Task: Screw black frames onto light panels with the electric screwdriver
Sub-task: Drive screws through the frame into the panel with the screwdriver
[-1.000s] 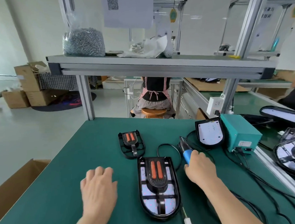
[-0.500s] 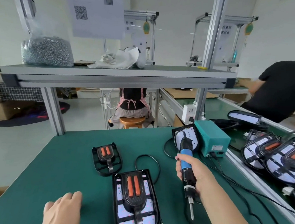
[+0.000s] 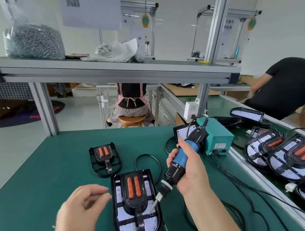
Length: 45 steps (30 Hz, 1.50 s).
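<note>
A light panel [image 3: 126, 226] with a black frame [image 3: 134, 187] bearing two orange bars lies on the green mat at bottom centre. My right hand [image 3: 191, 173] grips the blue and black electric screwdriver [image 3: 183, 156], which is tilted down and to the left. Its bit tip touches the right side of the frame. My left hand [image 3: 79, 211] hovers just left of the panel with its fingers loosely curled, and I see nothing in it. A second, smaller black frame [image 3: 104, 159] lies alone on the mat further back.
A teal power box [image 3: 218, 138] stands behind the screwdriver, its black cables [image 3: 229, 178] trailing across the mat. Several framed panels [image 3: 289, 154] lie at the right. A shelf [image 3: 111, 71] overhead holds a bag of screws [image 3: 33, 42]. A person in black [image 3: 287, 88] bends at the right.
My right hand has lifted the screwdriver off the mat and tilted its bit down onto the panel's frame. My left hand has risen from flat on the mat and curled beside the panel.
</note>
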Each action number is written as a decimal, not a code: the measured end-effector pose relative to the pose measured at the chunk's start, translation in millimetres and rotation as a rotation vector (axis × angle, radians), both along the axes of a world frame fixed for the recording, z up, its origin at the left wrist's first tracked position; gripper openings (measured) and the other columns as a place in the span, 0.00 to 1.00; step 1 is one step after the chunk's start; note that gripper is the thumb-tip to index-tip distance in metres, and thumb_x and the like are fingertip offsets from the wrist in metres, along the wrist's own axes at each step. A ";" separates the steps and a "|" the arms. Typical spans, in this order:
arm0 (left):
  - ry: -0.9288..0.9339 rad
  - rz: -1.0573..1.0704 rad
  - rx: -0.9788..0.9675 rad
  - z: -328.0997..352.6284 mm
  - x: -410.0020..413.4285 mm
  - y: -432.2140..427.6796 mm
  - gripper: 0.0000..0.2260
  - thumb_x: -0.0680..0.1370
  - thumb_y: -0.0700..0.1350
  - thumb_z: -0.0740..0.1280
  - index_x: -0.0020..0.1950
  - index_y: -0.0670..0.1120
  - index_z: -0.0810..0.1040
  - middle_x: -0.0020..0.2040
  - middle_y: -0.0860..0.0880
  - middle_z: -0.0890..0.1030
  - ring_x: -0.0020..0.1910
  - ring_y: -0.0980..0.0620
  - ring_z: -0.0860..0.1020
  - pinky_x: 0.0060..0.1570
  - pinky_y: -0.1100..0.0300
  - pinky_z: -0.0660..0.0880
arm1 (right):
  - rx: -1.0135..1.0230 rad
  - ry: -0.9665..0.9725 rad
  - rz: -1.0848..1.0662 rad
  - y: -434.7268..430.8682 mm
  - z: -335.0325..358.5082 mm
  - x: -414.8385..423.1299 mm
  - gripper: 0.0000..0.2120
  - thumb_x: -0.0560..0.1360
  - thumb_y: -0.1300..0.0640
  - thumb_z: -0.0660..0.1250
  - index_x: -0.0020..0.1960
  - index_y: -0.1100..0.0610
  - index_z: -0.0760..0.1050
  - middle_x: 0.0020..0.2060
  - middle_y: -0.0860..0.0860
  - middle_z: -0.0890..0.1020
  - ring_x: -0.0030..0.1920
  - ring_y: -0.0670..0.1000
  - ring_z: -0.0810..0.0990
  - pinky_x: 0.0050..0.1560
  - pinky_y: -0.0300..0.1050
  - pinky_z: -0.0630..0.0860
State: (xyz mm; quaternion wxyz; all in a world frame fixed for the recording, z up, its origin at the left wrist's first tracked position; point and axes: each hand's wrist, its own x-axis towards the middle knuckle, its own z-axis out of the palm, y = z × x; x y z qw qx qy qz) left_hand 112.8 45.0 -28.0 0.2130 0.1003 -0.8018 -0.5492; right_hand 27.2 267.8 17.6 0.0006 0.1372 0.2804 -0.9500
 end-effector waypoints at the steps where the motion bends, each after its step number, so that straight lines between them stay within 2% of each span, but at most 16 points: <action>1: -0.001 -0.042 0.080 1.3 2.0 7.2 0.17 0.67 0.31 0.78 0.32 0.54 0.85 0.42 0.52 0.86 0.36 0.58 0.84 0.40 0.75 0.76 | 0.001 0.004 -0.031 -5.3 0.2 -0.2 0.17 0.69 0.59 0.78 0.50 0.58 0.73 0.30 0.52 0.77 0.27 0.48 0.77 0.28 0.40 0.78; 4: -0.061 -0.178 0.171 1.8 8.0 23.5 0.15 0.66 0.32 0.79 0.33 0.53 0.87 0.42 0.52 0.87 0.37 0.56 0.85 0.39 0.75 0.76 | -0.052 -0.001 -0.100 -17.5 1.2 -1.9 0.14 0.74 0.60 0.76 0.53 0.58 0.73 0.30 0.52 0.77 0.26 0.48 0.76 0.28 0.40 0.78; 6: -0.170 -0.265 0.247 -1.0 10.3 29.6 0.14 0.69 0.33 0.77 0.36 0.53 0.88 0.39 0.49 0.87 0.39 0.52 0.86 0.40 0.71 0.79 | -0.088 -0.006 -0.129 -22.1 2.2 -3.1 0.13 0.74 0.61 0.75 0.53 0.58 0.72 0.30 0.52 0.76 0.26 0.48 0.75 0.28 0.40 0.77; 9: -0.292 -0.320 0.470 0.6 11.5 35.2 0.12 0.75 0.30 0.71 0.38 0.45 0.88 0.41 0.39 0.86 0.40 0.43 0.87 0.31 0.63 0.81 | -0.068 -0.006 -0.154 -25.3 -1.1 -3.2 0.13 0.75 0.61 0.74 0.53 0.58 0.71 0.31 0.52 0.75 0.27 0.49 0.75 0.28 0.41 0.77; 12: -0.338 -0.324 0.556 1.9 10.9 37.3 0.10 0.75 0.30 0.71 0.37 0.41 0.87 0.41 0.36 0.85 0.36 0.43 0.86 0.26 0.62 0.79 | -0.039 -0.014 -0.161 -26.9 -6.2 -1.6 0.13 0.75 0.61 0.74 0.53 0.58 0.71 0.32 0.52 0.75 0.28 0.49 0.75 0.29 0.41 0.77; 17: -0.377 -0.284 0.571 5.3 12.0 35.2 0.10 0.74 0.31 0.72 0.35 0.40 0.87 0.39 0.34 0.85 0.31 0.44 0.85 0.25 0.62 0.79 | -0.010 -0.015 -0.170 -25.8 -8.8 -1.2 0.12 0.75 0.62 0.73 0.53 0.59 0.71 0.31 0.51 0.75 0.28 0.49 0.75 0.29 0.41 0.76; 22: -0.426 -0.295 0.565 8.5 12.2 34.0 0.06 0.73 0.30 0.72 0.37 0.35 0.86 0.39 0.33 0.85 0.32 0.42 0.85 0.24 0.61 0.79 | 0.033 0.005 -0.174 -26.9 -9.5 -0.8 0.11 0.76 0.63 0.72 0.54 0.59 0.71 0.30 0.51 0.75 0.27 0.49 0.75 0.28 0.42 0.75; 27: -0.468 -0.281 0.525 9.7 14.2 36.6 0.06 0.73 0.31 0.74 0.36 0.37 0.86 0.39 0.35 0.85 0.33 0.42 0.85 0.25 0.62 0.79 | 0.041 0.038 -0.178 -29.4 -8.6 0.0 0.10 0.76 0.64 0.71 0.53 0.58 0.72 0.30 0.52 0.75 0.27 0.50 0.74 0.28 0.42 0.75; 30: -0.481 -0.259 0.555 9.3 15.2 37.5 0.07 0.72 0.31 0.74 0.35 0.38 0.87 0.39 0.35 0.85 0.30 0.44 0.84 0.24 0.63 0.78 | 0.051 0.053 -0.189 -30.4 -9.3 1.0 0.09 0.75 0.64 0.71 0.51 0.57 0.72 0.30 0.52 0.75 0.27 0.50 0.74 0.28 0.42 0.75; 37: -0.430 -0.233 0.677 10.0 19.4 40.5 0.07 0.72 0.29 0.73 0.36 0.37 0.86 0.41 0.33 0.85 0.31 0.45 0.85 0.26 0.64 0.79 | 0.074 0.069 -0.195 -31.3 -10.2 2.3 0.08 0.76 0.64 0.71 0.51 0.58 0.73 0.30 0.51 0.75 0.27 0.50 0.75 0.28 0.42 0.75; 42: -0.385 -0.193 0.607 10.6 20.2 45.1 0.08 0.71 0.28 0.74 0.35 0.38 0.86 0.39 0.34 0.85 0.31 0.46 0.85 0.26 0.65 0.78 | 0.098 0.064 -0.211 -31.9 -11.6 4.0 0.08 0.76 0.65 0.70 0.52 0.58 0.73 0.29 0.51 0.75 0.27 0.50 0.74 0.28 0.43 0.75; 45: -0.280 -0.146 0.491 5.1 19.1 48.7 0.09 0.70 0.26 0.74 0.34 0.37 0.86 0.35 0.36 0.85 0.30 0.46 0.85 0.27 0.67 0.78 | 0.099 0.038 -0.232 -31.7 -12.7 2.7 0.09 0.76 0.65 0.70 0.52 0.58 0.73 0.29 0.51 0.75 0.27 0.50 0.74 0.28 0.43 0.74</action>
